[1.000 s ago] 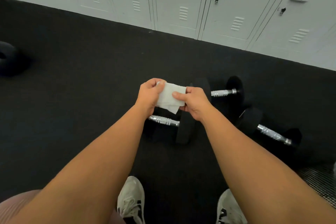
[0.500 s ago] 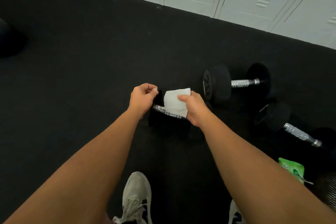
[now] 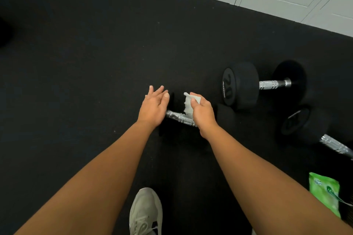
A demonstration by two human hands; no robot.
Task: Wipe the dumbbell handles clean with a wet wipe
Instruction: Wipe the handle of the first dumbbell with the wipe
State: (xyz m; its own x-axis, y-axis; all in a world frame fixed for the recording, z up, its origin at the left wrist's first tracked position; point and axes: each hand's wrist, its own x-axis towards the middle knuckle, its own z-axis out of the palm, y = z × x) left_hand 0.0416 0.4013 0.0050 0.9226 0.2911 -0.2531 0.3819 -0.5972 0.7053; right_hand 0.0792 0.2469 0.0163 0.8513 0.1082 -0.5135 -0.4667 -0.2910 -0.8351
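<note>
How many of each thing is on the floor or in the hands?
Dumbbells: 3, near, marked 20, right edge
Wipe: 1, in the right hand
Green wipe pack: 1
Shoe: 1 fully seen
Total: 6

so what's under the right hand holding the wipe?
The near dumbbell's chrome handle shows between the hands. The right hand, gripping the wipe, covers the handle's right part. Whether the wipe touches the metal is hidden.
</note>
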